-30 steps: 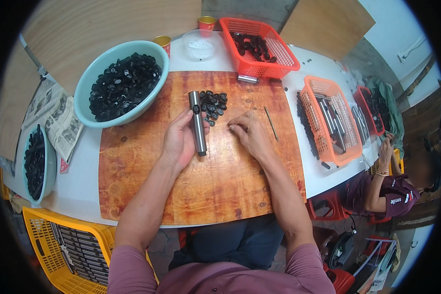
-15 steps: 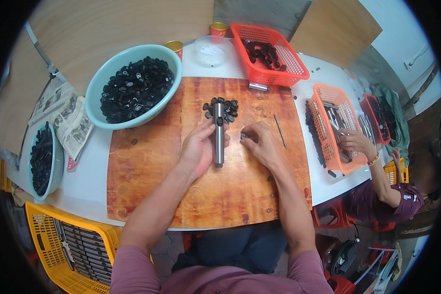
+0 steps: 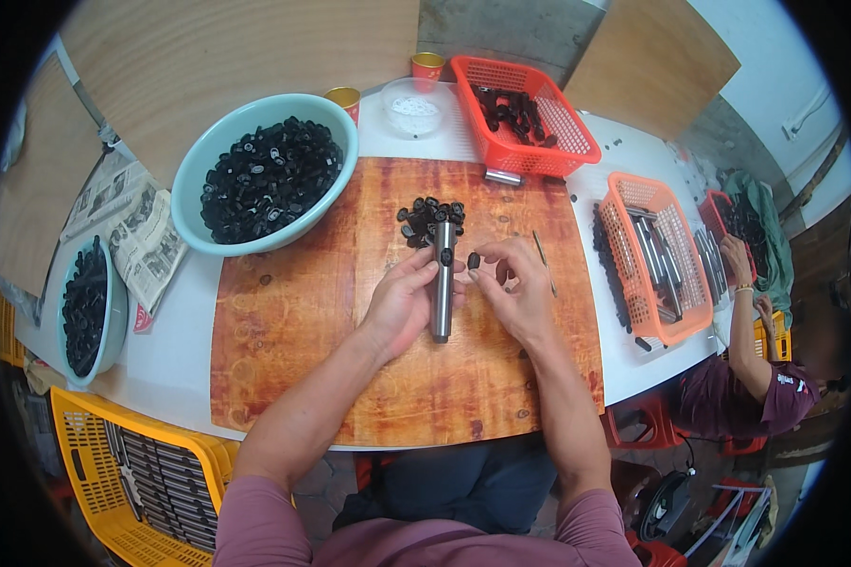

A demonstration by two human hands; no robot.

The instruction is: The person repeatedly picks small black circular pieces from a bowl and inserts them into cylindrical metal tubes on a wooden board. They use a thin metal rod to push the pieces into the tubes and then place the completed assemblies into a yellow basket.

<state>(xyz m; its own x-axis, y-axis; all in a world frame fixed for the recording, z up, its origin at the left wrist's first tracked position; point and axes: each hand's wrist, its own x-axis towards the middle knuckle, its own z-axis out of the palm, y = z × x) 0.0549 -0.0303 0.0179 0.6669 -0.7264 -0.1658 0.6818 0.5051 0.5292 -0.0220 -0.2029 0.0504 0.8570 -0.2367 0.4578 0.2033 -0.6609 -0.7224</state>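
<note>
My left hand (image 3: 405, 300) is closed around a silver metal tube (image 3: 442, 307), which points away from me over the wooden board (image 3: 293, 369). A dark oval opening shows on the tube's upper side. Just right of the tube, my right hand (image 3: 515, 288) pinches a small black oval plastic piece (image 3: 474, 261) between thumb and fingertips, apart from the tube. Beyond the tube's far end lies a small pile of similar black pieces (image 3: 416, 225), partly hidden by the tube. A thin metal rod (image 3: 542, 255) rests on the board near my right hand.
A teal basin (image 3: 187, 194) of black pieces stands far left, with a smaller basin (image 3: 113, 321) nearer. A red basket (image 3: 539, 161) and an orange basket of tubes (image 3: 667, 326) stand at right. A co-worker's hand (image 3: 738, 257) reaches beside them. A yellow crate (image 3: 85, 472) sits lower left.
The tube and both my hands appear slightly right and nearer. The black piece in my right fingers has turned, showing its dark face. The co-worker's hand has left the orange basket, moving farther right.
</note>
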